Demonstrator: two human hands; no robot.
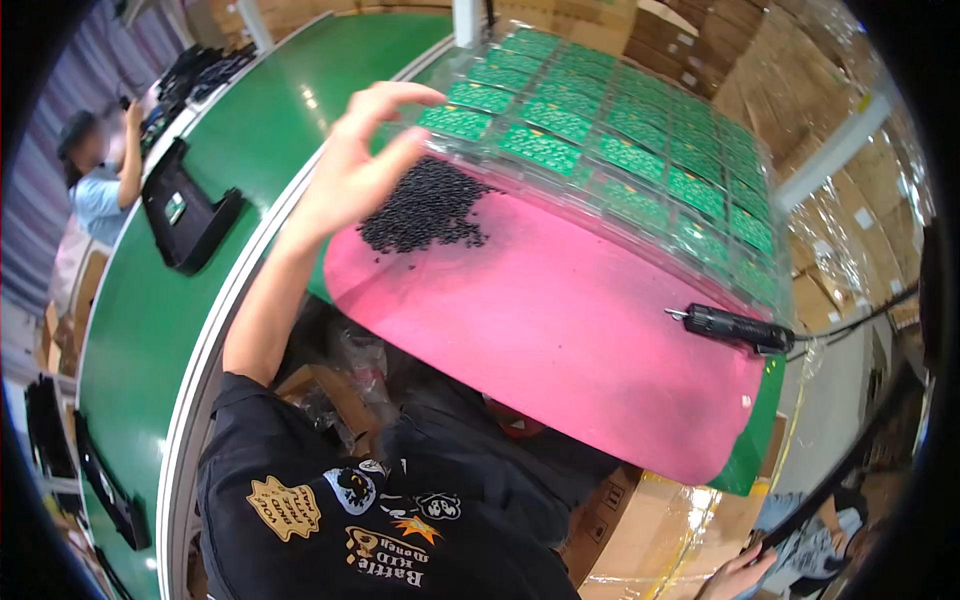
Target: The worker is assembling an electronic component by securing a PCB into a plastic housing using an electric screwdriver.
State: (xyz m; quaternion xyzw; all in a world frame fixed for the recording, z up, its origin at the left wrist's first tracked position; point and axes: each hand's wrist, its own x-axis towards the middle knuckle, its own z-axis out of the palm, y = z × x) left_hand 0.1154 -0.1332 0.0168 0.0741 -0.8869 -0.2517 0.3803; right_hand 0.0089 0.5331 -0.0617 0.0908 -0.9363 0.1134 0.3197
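Observation:
My left hand (355, 165) is raised over the far left of a pink mat (520, 300), thumb and forefinger apart and nothing visible between them. Just beside it lies a heap of small black pieces that look like screws (425, 210). Its fingertips are close to the near left corner of a clear tray holding rows of green circuit boards (540, 148); I cannot tell if they touch it. At the lower right edge, my right hand (738, 577) grips a long black part (840, 475), seen edge-on and partly in shadow.
A black electric screwdriver (735, 328) with a cord lies on the mat's right side. On the left runs a green conveyor (270, 110) carrying a black housing (185, 215). Co-workers are at far left (100, 190) and lower right (815, 535). Cardboard boxes (640, 530) stand around.

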